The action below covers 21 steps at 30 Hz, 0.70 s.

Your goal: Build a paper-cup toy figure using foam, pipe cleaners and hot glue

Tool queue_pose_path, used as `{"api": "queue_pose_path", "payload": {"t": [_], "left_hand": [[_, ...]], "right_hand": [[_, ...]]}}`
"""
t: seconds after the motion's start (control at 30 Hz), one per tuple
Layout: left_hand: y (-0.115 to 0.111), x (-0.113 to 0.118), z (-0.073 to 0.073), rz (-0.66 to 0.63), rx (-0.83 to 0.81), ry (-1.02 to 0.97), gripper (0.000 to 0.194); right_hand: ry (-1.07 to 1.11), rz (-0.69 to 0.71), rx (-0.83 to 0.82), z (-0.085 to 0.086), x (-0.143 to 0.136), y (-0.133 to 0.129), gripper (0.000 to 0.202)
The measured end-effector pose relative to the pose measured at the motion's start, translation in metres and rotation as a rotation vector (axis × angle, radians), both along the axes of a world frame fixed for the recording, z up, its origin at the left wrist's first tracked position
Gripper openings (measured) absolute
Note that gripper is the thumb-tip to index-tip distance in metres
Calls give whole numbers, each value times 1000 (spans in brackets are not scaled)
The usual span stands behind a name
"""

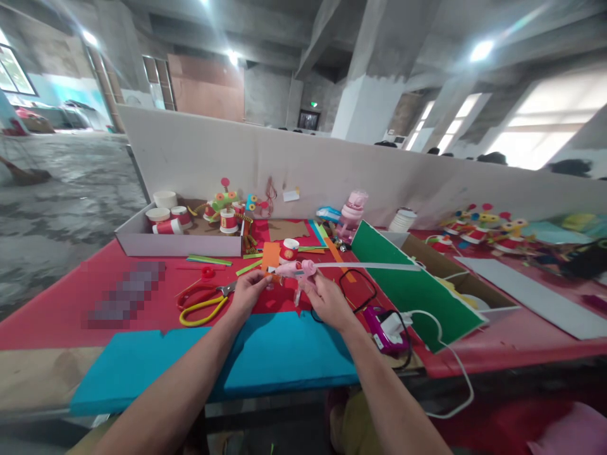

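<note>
The right hand (325, 297) is curled round the grip of a pink plastic glue gun (298, 270), a long straight white stick (370, 266) jutting from its back end. The left hand (250, 292) has its fingertips pinched together at the nozzle, on a small piece too tiny to make out. Both are above the bench (61, 316), covered in smooth red sheeting, just behind a flat blue slab (289, 347) and near a round red-and-white cup (289, 251)
</note>
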<state>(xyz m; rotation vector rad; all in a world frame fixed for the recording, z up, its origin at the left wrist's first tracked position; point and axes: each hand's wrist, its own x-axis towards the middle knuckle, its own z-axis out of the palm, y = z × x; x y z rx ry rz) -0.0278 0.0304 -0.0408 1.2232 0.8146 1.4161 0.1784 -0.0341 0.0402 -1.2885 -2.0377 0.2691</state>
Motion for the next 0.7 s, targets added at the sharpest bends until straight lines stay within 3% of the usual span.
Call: {"api": "queue_pose_path", "payload": {"t": [0.7], "left_hand": [[-2,1,3,5,-15,0,27]], "right_hand": [[-41,-40,-23,3,0,-1,35]]}}
